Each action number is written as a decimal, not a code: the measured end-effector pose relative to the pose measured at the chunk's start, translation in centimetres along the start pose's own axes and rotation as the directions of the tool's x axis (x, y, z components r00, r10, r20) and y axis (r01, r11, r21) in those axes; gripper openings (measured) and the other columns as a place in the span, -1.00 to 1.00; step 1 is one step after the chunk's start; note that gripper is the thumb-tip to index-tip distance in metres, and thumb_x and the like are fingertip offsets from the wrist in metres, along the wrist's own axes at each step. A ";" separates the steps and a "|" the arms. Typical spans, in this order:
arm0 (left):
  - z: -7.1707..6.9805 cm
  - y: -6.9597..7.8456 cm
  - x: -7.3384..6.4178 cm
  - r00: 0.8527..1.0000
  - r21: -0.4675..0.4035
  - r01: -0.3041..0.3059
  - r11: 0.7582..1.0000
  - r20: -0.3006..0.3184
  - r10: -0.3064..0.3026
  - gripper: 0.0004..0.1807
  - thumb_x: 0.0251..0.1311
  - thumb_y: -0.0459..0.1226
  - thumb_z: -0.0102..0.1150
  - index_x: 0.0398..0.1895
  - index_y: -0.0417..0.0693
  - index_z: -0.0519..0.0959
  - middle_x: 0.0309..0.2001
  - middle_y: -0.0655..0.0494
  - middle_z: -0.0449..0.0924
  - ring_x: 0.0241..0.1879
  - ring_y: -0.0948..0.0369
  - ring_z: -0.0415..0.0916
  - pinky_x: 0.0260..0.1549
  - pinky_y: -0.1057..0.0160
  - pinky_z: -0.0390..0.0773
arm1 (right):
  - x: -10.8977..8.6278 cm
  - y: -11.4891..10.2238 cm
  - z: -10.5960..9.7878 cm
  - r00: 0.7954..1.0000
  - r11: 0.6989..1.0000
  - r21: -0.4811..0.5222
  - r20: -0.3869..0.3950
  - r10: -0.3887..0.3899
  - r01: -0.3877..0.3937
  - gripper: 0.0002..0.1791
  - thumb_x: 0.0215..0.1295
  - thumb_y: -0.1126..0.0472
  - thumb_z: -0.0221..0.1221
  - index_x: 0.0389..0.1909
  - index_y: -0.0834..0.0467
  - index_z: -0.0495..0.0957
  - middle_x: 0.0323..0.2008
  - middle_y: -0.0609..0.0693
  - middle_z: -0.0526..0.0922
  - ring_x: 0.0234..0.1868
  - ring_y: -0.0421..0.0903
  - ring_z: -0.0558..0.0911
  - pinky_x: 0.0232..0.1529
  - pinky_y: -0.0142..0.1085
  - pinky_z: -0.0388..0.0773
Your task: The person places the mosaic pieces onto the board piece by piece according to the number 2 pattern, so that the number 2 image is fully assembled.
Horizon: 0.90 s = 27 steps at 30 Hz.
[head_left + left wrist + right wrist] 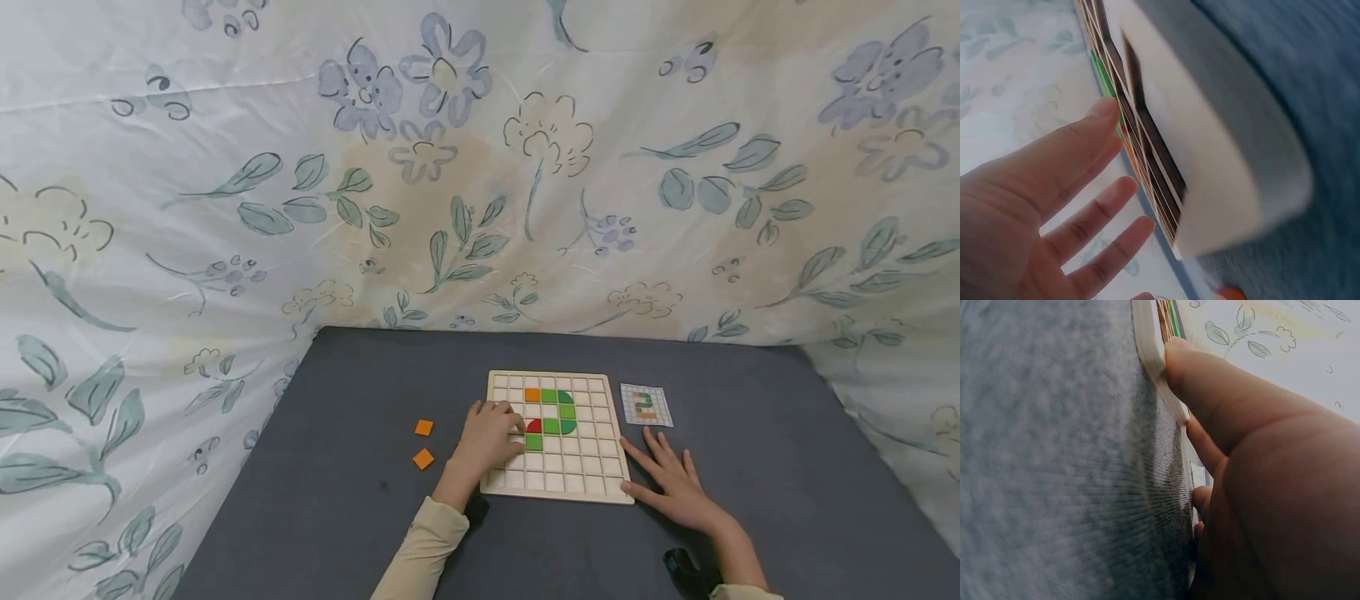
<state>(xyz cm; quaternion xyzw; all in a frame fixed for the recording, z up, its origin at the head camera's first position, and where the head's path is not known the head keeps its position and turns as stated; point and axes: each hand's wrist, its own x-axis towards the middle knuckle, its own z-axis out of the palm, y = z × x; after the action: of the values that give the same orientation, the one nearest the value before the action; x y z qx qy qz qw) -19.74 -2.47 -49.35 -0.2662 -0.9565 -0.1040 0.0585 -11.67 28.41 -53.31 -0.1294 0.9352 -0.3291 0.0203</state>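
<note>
A pale wooden grid board [558,499] lies on the dark cloth. On it a curved figure is laid out: an orange square tile [532,395], several green tiles [551,427] and a red rounded tile [535,426]. My left hand [489,435] reaches over the board's left part, index fingertip beside the red tile and thumb by the lowest green tile [533,442]. In the left wrist view its other fingers are loosely extended. My right hand [678,487] lies spread at the board's right side, thumb and index finger touching its edge.
Two loose orange tiles, one farther back [423,427] and one nearer [423,459], lie left of the board. A small printed card [636,414] with a coloured grid pattern lies to its right. Floral fabric [480,208] hangs behind the table.
</note>
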 end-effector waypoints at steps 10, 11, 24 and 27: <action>-0.8 -2.1 -0.8 0.999 -0.082 0.019 0.996 -0.045 -0.022 -0.77 -0.03 -0.04 0.35 -0.27 0.17 0.66 -0.14 0.17 0.52 -0.03 0.06 0.44 0.20 -0.20 0.24 | 0.0 -0.1 -0.1 1.000 1.000 -0.009 -0.008 -0.023 0.023 -0.27 0.23 -0.04 0.14 0.39 0.06 0.15 0.40 0.37 -0.12 0.37 0.43 -0.21 0.17 0.43 -0.48; -0.9 -2.4 -0.9 0.998 -0.091 0.016 0.996 -0.053 -0.020 -0.77 -0.03 -0.06 0.36 -0.27 0.16 0.66 -0.14 0.16 0.53 -0.03 0.05 0.43 0.19 -0.20 0.24 | 0.0 -0.1 -0.2 1.000 1.000 -0.007 -0.011 -0.028 0.028 -0.27 0.23 -0.03 0.15 0.39 0.06 0.15 0.40 0.38 -0.11 0.37 0.42 -0.21 0.16 0.43 -0.47; -1.8 -6.4 -2.2 0.993 -0.095 0.087 0.992 -0.070 -0.094 -0.73 -0.06 -0.07 0.38 -0.24 0.15 0.65 -0.10 0.12 0.51 -0.02 0.02 0.41 0.24 -0.23 0.15 | -0.2 0.1 0.0 1.000 1.000 -0.003 -0.005 -0.019 0.019 -0.26 0.22 -0.04 0.15 0.39 0.07 0.15 0.40 0.36 -0.13 0.38 0.41 -0.23 0.18 0.41 -0.51; -2.0 -7.3 -2.7 0.991 -0.100 0.104 0.990 -0.078 -0.112 -0.73 -0.07 -0.07 0.39 -0.25 0.15 0.65 -0.11 0.11 0.52 -0.02 0.01 0.42 0.22 -0.26 0.15 | -0.2 0.0 0.0 1.000 1.000 -0.003 -0.007 -0.024 0.024 -0.26 0.23 -0.04 0.15 0.39 0.07 0.15 0.40 0.37 -0.13 0.38 0.41 -0.24 0.17 0.42 -0.51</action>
<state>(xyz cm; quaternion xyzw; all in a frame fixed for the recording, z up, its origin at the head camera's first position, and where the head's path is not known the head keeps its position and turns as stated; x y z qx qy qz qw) -21.16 -10.32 -49.08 -0.2121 -0.9601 -0.1638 0.0796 -11.52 28.47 -53.33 -0.1395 0.9341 -0.3285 0.0129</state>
